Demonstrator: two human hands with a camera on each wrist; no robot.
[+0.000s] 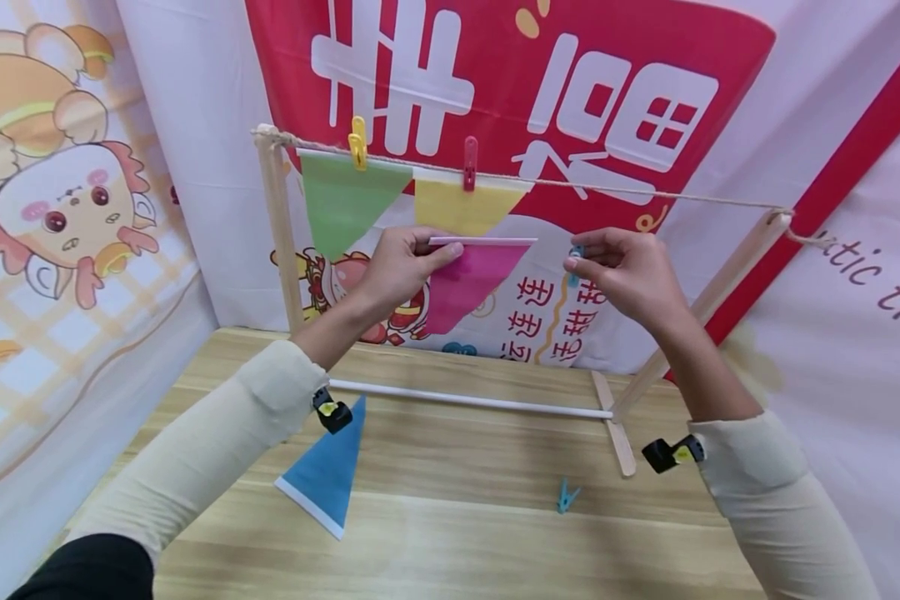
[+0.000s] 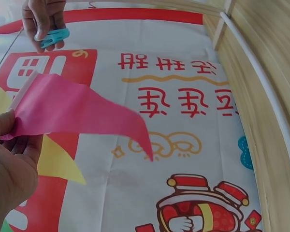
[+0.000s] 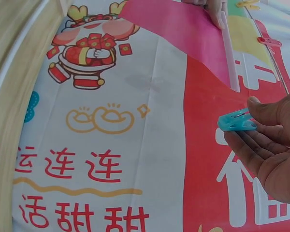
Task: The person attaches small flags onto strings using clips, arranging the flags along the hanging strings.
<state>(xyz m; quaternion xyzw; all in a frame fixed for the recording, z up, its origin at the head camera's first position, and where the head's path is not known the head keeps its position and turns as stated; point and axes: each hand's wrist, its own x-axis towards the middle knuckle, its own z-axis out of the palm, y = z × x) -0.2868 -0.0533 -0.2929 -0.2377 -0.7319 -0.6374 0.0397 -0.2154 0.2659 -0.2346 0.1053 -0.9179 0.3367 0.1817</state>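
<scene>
My left hand (image 1: 405, 265) pinches a pink triangular pennant (image 1: 474, 279) by the left part of its pale top edge, just below the twine (image 1: 600, 187). To the right, my right hand (image 1: 633, 271) holds a teal clothespin (image 3: 237, 121) between thumb and fingers, apart from the pennant. A green pennant (image 1: 348, 200) hangs from the twine under a yellow clothespin (image 1: 357, 143). Beside it hangs a yellow pennant (image 1: 457, 207) with a red clothespin (image 1: 470, 163) on it. The pink cloth overlaps the yellow pennant's lower tip in the head view.
The twine runs between two wooden posts (image 1: 276, 217), with a white rod (image 1: 465, 398) low between them. A blue pennant (image 1: 326, 471) and another teal clothespin (image 1: 566, 497) lie on the wooden table (image 1: 450, 533). A printed cloth (image 1: 495, 108) hangs behind.
</scene>
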